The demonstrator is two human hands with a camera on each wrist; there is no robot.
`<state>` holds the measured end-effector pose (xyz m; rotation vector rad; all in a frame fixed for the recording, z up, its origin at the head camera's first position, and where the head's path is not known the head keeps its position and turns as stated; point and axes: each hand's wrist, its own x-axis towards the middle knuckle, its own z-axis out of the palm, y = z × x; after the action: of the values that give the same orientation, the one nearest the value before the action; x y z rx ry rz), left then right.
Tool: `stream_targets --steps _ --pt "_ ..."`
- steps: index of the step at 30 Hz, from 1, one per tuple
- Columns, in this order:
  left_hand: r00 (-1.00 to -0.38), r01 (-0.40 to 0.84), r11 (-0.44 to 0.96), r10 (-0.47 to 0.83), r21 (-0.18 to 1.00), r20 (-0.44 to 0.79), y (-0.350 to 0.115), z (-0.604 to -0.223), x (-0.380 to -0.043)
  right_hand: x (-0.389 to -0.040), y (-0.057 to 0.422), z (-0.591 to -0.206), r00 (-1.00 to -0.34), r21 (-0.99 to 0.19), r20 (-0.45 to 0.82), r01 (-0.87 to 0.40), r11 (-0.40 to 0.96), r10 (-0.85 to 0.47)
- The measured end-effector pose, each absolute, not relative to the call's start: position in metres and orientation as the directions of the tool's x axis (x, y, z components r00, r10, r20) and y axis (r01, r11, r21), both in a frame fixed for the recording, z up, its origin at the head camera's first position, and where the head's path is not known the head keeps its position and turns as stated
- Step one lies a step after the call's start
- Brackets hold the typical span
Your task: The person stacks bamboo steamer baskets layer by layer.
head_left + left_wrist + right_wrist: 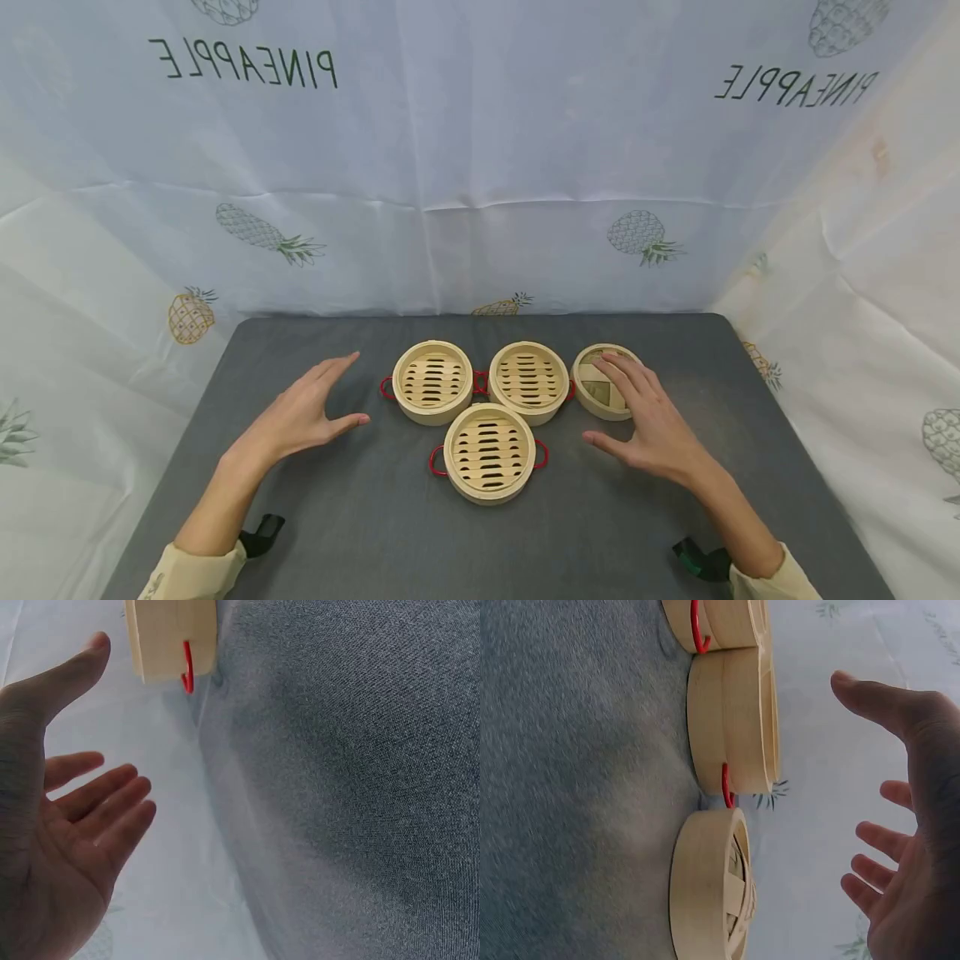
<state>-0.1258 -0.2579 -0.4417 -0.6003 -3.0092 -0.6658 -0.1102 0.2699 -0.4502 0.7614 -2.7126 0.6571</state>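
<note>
A: Where are the hands held?

B: Well apart, over opposite sides of the bench point(487, 558). The left hand point(303, 417) is held at centre left of the frame, thumb and fingers spread, with nothing gripped. The right hand point(648, 417) is held likewise at centre right; the woven bamboo lid point(597, 392) is partly covered by its fingers in the head view, but a gap is shown in the right wrist view.

A: And the steamer baskets?

B: 3 are grouped mid-frame, open side up. The upper-left basket point(432, 382) and the upper-middle basket point(528, 379) are set side by side, the lower basket point(489, 457) is placed below them, and the lid is set just right of the upper-middle basket.

A: If a grasp is being prepared, how is it best made?

B: The lid should be taken by its outer wall, not pressed on the weave, so that it is kept level. On the left, the red handle point(387, 387) should be allowed for before the basket wall is pinched.

A: Where is trouble likely?

B: Between the upper 2 baskets, where handles could be snagged by a sideways drag; a straight lift would be safer.
</note>
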Motion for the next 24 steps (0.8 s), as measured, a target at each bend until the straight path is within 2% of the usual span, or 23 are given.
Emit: stream_targets --steps 11,24 --pt "-0.914 0.389 0.802 0.397 0.454 0.082 -0.253 -0.452 -0.132 -0.100 0.255 -0.456 -0.860 -0.492 0.270 -0.510 0.706 -0.433" --pt "-0.915 0.356 0.788 0.404 0.502 0.015 -0.245 -0.457 -0.140 -0.091 0.241 -0.464 -0.839 -0.605 0.257 -0.526 0.597 -0.479"
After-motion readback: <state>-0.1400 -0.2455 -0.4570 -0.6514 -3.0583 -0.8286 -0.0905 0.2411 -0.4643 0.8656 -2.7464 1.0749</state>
